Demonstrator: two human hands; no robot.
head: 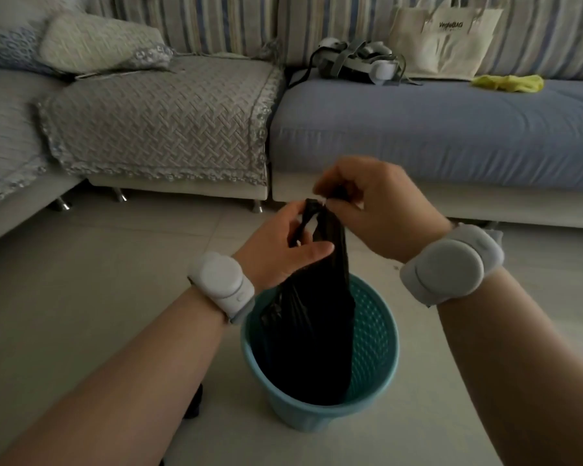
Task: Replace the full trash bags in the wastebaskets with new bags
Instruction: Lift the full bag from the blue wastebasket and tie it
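Black thin plastic trash bag hangs into teal round plastic wastebasket, centre near floor. My L hand grips neck; R hand pinches top ends, prob. tying shut w/o spill.

This is a living room in a home. A long sofa with striped back cushions runs along the far side. One seat lies under a grey quilted cover, with a pillow at its corner. A cloth tote bag leans against the cushions, and a headset and a yellow cloth lie on the blue seat. A small teal wastebasket stands on the pale tiled floor.
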